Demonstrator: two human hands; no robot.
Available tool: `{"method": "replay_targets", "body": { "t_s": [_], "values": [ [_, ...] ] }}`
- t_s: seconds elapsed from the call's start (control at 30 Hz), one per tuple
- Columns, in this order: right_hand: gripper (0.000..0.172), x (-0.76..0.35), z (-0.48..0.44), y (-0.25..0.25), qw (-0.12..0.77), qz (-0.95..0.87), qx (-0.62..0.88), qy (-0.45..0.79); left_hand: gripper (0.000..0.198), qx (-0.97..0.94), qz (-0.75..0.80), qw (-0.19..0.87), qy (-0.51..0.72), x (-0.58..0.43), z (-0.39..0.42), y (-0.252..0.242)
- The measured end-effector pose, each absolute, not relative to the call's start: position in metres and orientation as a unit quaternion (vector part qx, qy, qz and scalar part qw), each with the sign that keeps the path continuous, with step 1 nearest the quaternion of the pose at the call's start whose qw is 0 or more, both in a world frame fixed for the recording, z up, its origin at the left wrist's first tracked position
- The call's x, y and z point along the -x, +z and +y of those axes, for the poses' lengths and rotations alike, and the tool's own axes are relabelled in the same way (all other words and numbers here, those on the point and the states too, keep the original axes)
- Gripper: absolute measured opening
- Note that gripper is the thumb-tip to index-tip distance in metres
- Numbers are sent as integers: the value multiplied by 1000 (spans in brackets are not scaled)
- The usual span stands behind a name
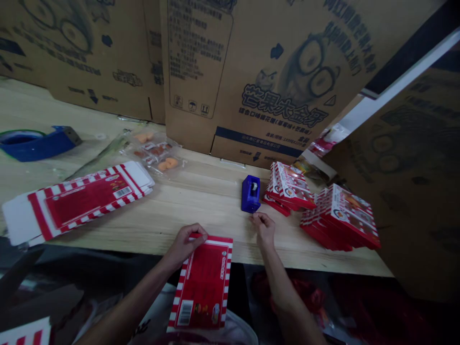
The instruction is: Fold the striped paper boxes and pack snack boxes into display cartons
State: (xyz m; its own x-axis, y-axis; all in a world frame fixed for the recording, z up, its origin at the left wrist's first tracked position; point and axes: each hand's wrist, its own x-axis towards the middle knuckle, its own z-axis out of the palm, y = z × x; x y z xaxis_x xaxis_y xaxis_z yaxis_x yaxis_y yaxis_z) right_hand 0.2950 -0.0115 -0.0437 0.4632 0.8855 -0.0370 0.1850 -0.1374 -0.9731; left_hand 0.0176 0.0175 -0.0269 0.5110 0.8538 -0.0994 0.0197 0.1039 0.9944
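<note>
My left hand (pixel 189 242) is closed on the top left corner of a red card box (pixel 206 282) with striped borders. The box hangs over the table's near edge, its barcode at the lower end. A small blue tape dispenser (pixel 250 194) stands on the table with a roll in it. At its near end my right hand (pixel 265 229) is closed in a pinch, seemingly on the tape; the strip itself hardly shows. Right of the dispenser lie two leaning stacks of similar red-and-white boxes, a nearer stack (pixel 339 218) and a farther stack (pixel 287 186).
A pile of flat striped cartons (pixel 89 196) lies on the left of the table. Behind it are clear snack packets (pixel 156 152) and a larger blue tape dispenser (pixel 46 143). A tall cardboard box (pixel 230 81) walls off the back; another cardboard box (pixel 402 191) stands at the right.
</note>
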Motion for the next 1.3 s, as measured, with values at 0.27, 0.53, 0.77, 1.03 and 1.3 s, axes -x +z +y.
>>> {"method": "replay_targets", "body": {
  "t_s": [0.27, 0.53, 0.77, 1.03, 1.3],
  "values": [
    [22, -253, 27, 52, 88, -770, 376, 508, 18, -625, 333, 637, 304, -30, 14, -23],
    [16, -214, 41, 66, -113, -847, 365, 369, 13, -644, 324, 618, 312, -33, 9, -10],
    [41, -224, 18, 60, 30, -791, 480, 378, 13, -671, 327, 586, 316, -27, 4, -1],
    [41, -225, -8, 24, 170, -407, 474, 762, 13, -667, 316, 595, 318, -17, -3, 17],
    [35, -223, -21, 22, 244, -281, 482, 793, 29, -496, 348, 743, 284, -12, -17, 25]
  ]
}}
